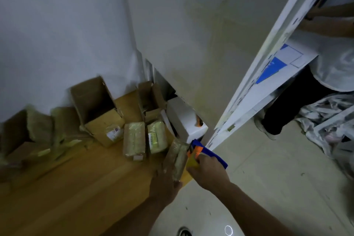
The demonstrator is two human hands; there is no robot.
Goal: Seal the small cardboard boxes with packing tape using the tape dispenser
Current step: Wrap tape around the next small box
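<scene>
At lower centre of the frame: box [177, 159] gripped upright in left hand [164, 188], long axis vertical; dispenser [203, 153] gripped in right hand [208, 172], touching box's right face.

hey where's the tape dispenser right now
In the head view, the blue and orange tape dispenser is low and right of centre, held by the right hand against the small box the left hand steadies.
</scene>
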